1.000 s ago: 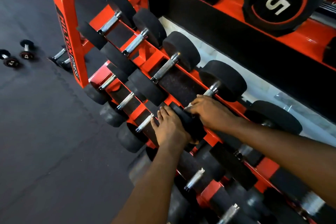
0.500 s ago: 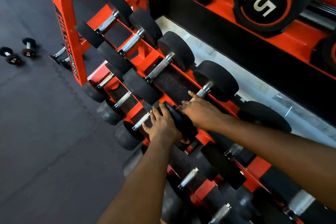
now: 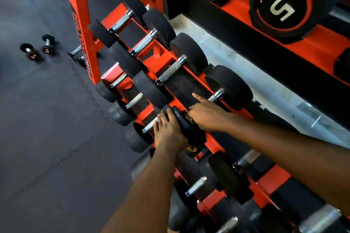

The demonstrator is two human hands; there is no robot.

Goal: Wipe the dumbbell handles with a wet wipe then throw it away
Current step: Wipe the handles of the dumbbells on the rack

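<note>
Racking [image 3: 81, 30] in red steel filled most of the frame, running from upper left to lower right, with black-ended dumbbells laid across its tiers and dark rubber floor [image 3: 47, 138] to the left. Two small dumbbells [image 3: 37, 49] lay loose on that floor at the left edge. Round weights [image 3: 295, 2] marked with a 5 sat on the shelf at upper right.

Near the middle of the frame lay the dumbbell [image 3: 230, 86] being worked on, its far black end and a short stretch of bright handle showing. The left hand [image 3: 170, 134] lay flat against its near black end [image 3: 186, 128], fingers together, steadying rather than clenching. The right hand [image 3: 206, 117] reached over the handle [image 3: 216, 96], forefinger stretched out toward the upper left, the other fingers curled down over the bar. A wet wipe could not be made out; if held, it was hidden under that palm, so whether the right hand gripped anything I cannot tell.

The step in hand looked to be wiping this handle, with the handles lower in the frame likely still to do. Next would call for drawing the right hand along the bar, then moving to the neighbouring one.
</note>
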